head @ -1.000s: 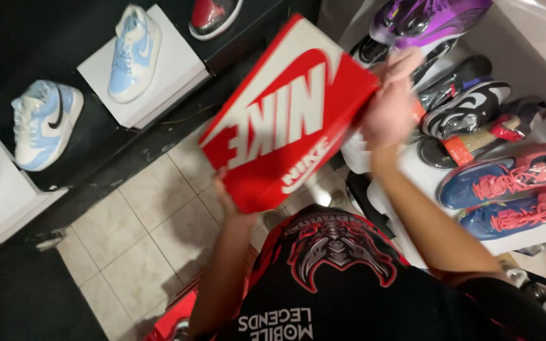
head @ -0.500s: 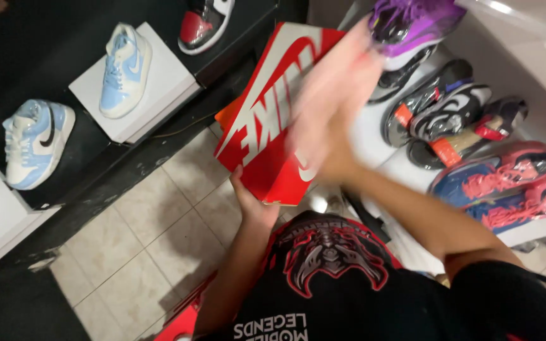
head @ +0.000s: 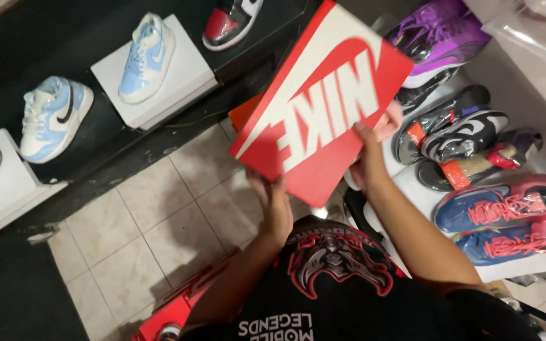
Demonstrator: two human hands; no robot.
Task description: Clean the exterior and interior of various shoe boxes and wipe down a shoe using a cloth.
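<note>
I hold a red shoebox (head: 320,104) up in front of my chest, tilted, its broad lid face with white lettering turned toward me. My left hand (head: 272,192) grips the box at its lower near corner, fingers hidden behind it, thumb side showing. My right hand (head: 374,142) clasps the box's right edge, thumb on the lid face, fingers wrapped round the back. Both hands are closed on the box; it rests on nothing, held in the air over the tiled floor (head: 140,221). Left of it runs a black display shelf (head: 45,38): a light blue sneaker (head: 148,57) stands on a white block (head: 178,82) near the shelf's front edge, another light blue and white sneaker (head: 48,117) sits further left on the black surface, and a red, black and white sneaker (head: 229,22) sits toward the far end. On the right, a white shelf (head: 538,69) carries wrapped shoes: a purple sneaker (head: 434,38) at the far end, black and grey shoes (head: 456,129) in the middle, a blue pair with pink laces (head: 507,218) at the near end. A second red box (head: 172,309) lies on the floor below my left arm.
</note>
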